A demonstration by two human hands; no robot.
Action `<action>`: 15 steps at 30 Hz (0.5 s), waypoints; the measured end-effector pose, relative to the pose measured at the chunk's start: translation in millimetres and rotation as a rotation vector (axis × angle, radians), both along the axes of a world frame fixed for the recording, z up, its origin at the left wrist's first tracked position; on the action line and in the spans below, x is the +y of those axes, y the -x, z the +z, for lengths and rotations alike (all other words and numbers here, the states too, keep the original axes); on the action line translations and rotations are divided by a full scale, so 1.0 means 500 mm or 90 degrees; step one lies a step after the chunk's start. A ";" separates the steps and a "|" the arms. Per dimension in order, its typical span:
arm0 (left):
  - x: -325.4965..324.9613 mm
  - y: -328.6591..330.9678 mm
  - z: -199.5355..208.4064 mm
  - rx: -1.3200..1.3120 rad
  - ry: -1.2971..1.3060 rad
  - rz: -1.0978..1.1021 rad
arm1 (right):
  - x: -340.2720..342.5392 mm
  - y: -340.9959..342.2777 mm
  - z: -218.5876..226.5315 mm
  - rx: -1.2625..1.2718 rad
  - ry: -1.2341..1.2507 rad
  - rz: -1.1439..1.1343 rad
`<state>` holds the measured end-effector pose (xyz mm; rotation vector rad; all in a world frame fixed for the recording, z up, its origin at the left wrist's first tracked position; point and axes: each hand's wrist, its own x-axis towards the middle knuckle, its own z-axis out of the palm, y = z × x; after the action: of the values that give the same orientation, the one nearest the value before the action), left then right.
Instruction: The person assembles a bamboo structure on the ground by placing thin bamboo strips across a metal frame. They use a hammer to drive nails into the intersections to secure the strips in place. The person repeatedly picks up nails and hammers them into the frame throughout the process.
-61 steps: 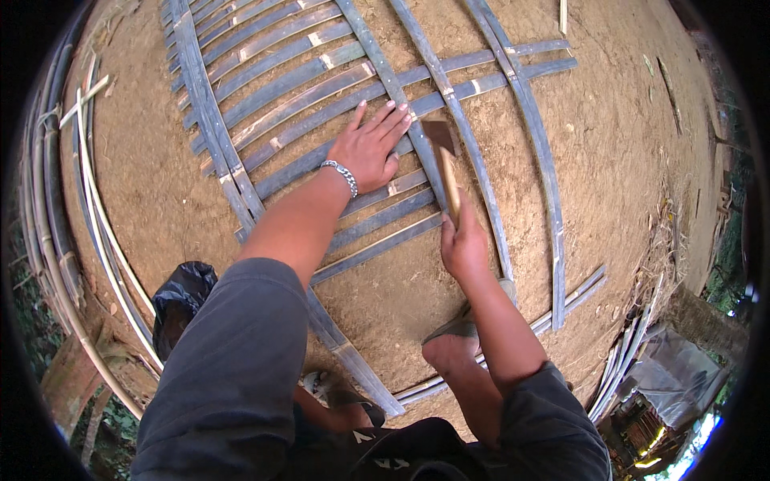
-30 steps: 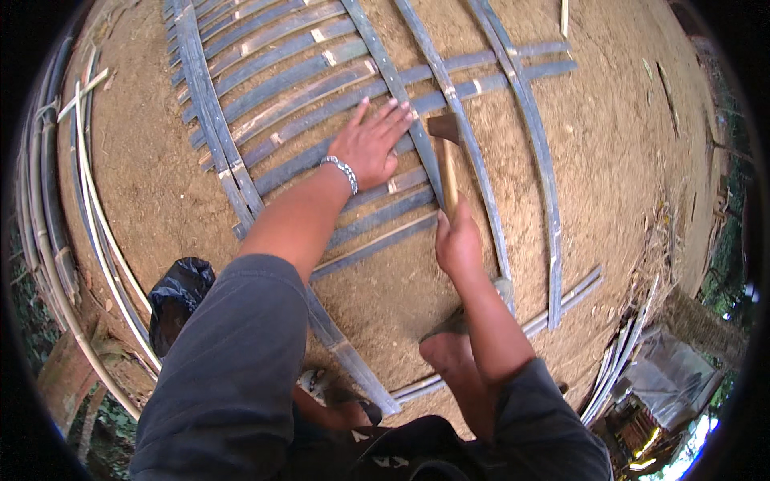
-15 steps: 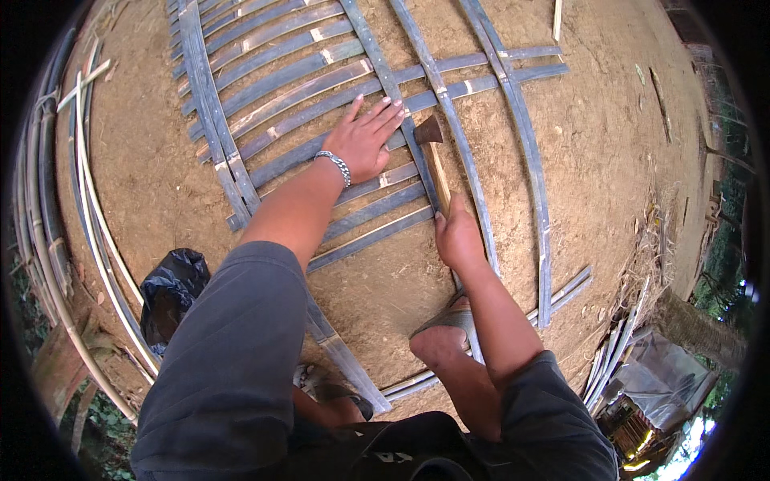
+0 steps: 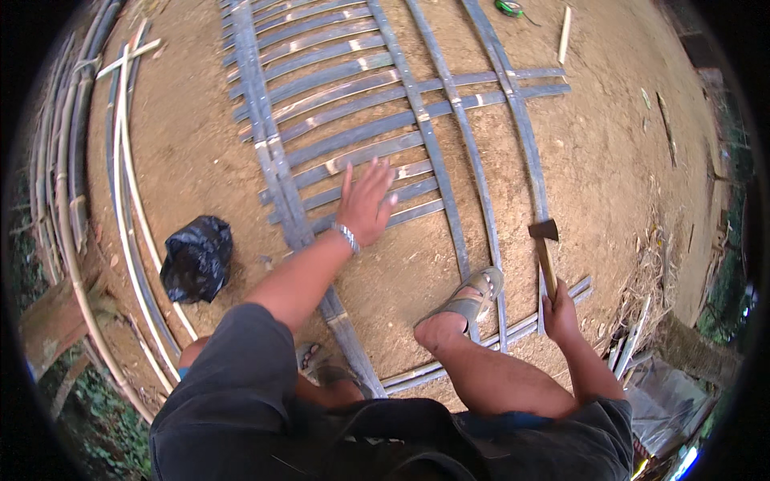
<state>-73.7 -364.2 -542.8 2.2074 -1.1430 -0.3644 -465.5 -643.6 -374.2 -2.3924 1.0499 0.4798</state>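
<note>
My left hand (image 4: 368,207), with a chain bracelet at the wrist, is stretched out with its fingers apart. It is over the near end of a lattice of dark bamboo slats (image 4: 353,156) lying on the ground; whether it touches them I cannot tell. My right hand (image 4: 560,311) grips the wooden handle of a hatchet (image 4: 545,250), well to the right of the slatted part. The hatchet's dark metal head overlaps a long bamboo strip (image 4: 525,144) on the right in this view. Thin crosswise slats rest between the long strips.
A black plastic bag (image 4: 198,258) sits on the dirt at left, beside long bamboo poles (image 4: 64,172). My sandalled foot (image 4: 473,298) is next to the long strips. A green tape measure (image 4: 508,8) lies at the far edge. At right are dry straw (image 4: 642,276) and a plastic sheet (image 4: 670,409).
My left hand has lifted off the slats and come nearer to me. My right hand has carried the hatchet right and back, away from the slat joint. The view has shifted too.
</note>
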 end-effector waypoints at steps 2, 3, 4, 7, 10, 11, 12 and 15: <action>0.117 0.064 0.016 0.037 0.000 0.034 | 0.021 0.044 0.009 0.027 -0.002 -0.022; 0.178 0.099 0.027 0.044 -0.012 0.063 | 0.039 0.065 0.011 0.062 -0.017 -0.049; 0.222 0.128 0.034 0.053 -0.032 0.098 | 0.041 0.126 -0.012 0.021 -0.018 -0.082; 0.295 0.132 0.056 0.044 -0.068 0.159 | 0.060 0.207 -0.123 -0.154 -0.067 -0.218; 0.351 0.112 0.089 0.038 -0.037 0.232 | 0.105 0.076 -0.103 -0.031 -0.031 -0.197; 0.347 0.094 0.115 0.034 -0.007 0.283 | 0.104 0.053 -0.104 -0.024 -0.053 -0.214; 0.348 0.074 0.133 0.028 0.022 0.333 | 0.101 0.030 -0.109 -0.017 -0.077 -0.233; 0.384 -0.013 0.149 -0.112 0.133 0.647 | 0.104 -0.037 -0.120 -0.046 -0.150 -0.293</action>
<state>-67.3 -172.4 -468.5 2.3299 -0.0217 0.3675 -446.8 -591.4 -434.2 -1.8729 1.3754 0.3266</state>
